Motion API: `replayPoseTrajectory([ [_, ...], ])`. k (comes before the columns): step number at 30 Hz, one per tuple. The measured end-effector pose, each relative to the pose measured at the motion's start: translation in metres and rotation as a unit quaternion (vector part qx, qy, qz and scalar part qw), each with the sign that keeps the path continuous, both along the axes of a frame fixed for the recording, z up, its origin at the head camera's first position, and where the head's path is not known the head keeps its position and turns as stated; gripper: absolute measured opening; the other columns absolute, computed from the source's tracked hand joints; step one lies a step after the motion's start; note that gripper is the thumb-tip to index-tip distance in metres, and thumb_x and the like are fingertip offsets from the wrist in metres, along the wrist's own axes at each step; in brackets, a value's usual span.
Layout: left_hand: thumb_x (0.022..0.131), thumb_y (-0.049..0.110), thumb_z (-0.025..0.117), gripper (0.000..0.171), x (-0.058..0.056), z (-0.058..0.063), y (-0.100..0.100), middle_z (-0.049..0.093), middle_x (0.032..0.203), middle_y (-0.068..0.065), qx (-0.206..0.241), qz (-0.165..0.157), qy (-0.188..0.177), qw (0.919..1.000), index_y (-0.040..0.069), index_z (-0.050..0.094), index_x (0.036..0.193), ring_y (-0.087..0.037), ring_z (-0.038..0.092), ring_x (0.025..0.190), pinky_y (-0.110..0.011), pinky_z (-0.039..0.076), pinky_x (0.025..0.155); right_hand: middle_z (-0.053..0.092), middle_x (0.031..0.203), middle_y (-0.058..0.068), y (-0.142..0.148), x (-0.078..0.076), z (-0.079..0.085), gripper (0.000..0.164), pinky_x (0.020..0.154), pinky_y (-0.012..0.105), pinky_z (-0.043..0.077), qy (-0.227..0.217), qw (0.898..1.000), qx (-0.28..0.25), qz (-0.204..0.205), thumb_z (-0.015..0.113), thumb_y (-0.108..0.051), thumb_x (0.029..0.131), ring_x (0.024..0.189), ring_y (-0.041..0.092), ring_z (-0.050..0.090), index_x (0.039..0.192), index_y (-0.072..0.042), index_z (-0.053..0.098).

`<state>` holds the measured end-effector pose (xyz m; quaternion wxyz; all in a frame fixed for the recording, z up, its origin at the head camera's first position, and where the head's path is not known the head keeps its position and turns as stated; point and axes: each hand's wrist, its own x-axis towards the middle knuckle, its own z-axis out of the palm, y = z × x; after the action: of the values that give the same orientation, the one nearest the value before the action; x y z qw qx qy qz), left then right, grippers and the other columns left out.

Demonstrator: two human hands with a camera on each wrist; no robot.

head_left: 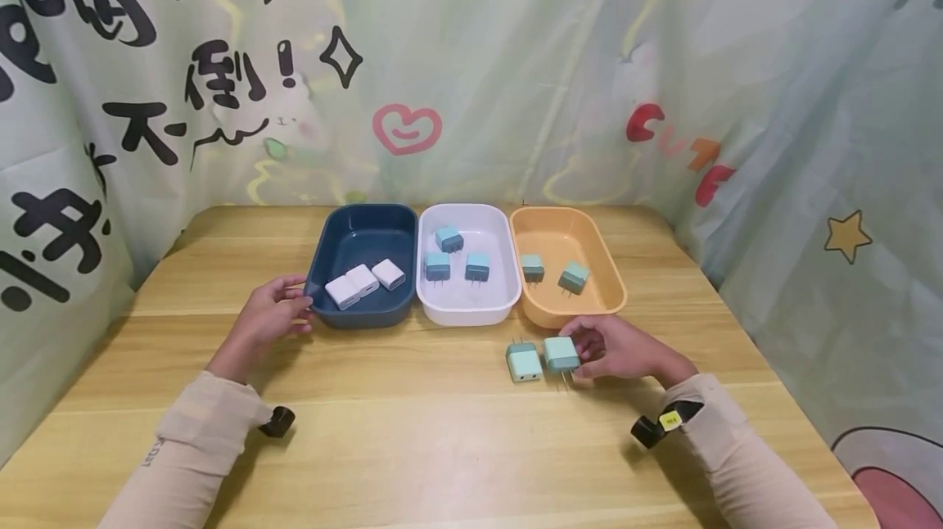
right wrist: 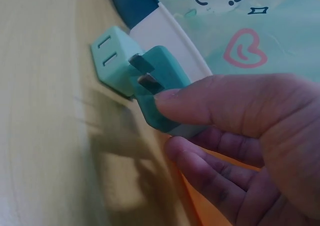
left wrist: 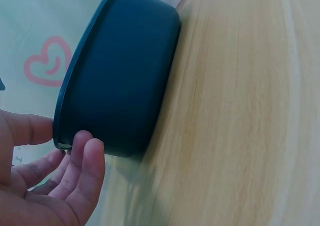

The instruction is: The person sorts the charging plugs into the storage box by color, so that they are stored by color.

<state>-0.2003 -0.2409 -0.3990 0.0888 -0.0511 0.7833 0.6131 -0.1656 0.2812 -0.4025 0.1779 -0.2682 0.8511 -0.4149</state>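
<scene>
My right hand (head_left: 615,346) pinches a green charger plug (head_left: 561,354) between thumb and fingers, just in front of the orange tray (head_left: 545,314). Its two metal prongs (right wrist: 145,70) show in the right wrist view. Close to it on the table lies another green charger plug (head_left: 524,363), a two-slot face showing in the right wrist view. At the far left, my left hand (head_left: 268,316) holds the near-left corner of the dark blue tray (head_left: 364,319), thumb at the rim and fingers against the outside. In that tray lie three white charger blocks (head_left: 363,279).
Between the other two stands a white tray (head_left: 469,314) with three blue-green charger plugs (head_left: 448,239). Two green charger plugs (head_left: 573,277) lie inside the orange tray. A printed curtain (head_left: 486,87) hangs behind the wooden table (head_left: 412,447).
</scene>
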Motion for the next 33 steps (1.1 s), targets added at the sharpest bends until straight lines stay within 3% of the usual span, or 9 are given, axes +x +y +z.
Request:
replayPoseTrajectory([
  [12,0.099,0.004,0.050,0.054,0.001,-0.001,-0.001,0.040,0.131,-0.025,0.012,-0.005,0.006,0.9999,-0.003,0.028,0.148,-0.014,0.062,0.082,-0.030,0.058,0.071,0.063,0.100,0.011,0.002,-0.002,0.012,0.048,0.079,0.036,0.057,0.026,0.999,-0.022,0.032,0.082,-0.002,0.075,0.084,0.020,0.064,0.115,0.005,0.058],
  [33,0.100,0.007,0.050,0.054,0.003,-0.003,-0.001,0.040,0.135,-0.027,0.008,-0.003,0.005,0.9999,-0.003,0.029,0.148,-0.019,0.061,0.085,-0.030,0.058,0.073,0.063,0.101,0.010,-0.002,-0.011,0.023,0.045,0.080,0.032,0.056,0.037,0.999,-0.025,0.018,0.082,-0.003,0.074,0.085,0.022,0.064,0.113,0.001,0.060],
])
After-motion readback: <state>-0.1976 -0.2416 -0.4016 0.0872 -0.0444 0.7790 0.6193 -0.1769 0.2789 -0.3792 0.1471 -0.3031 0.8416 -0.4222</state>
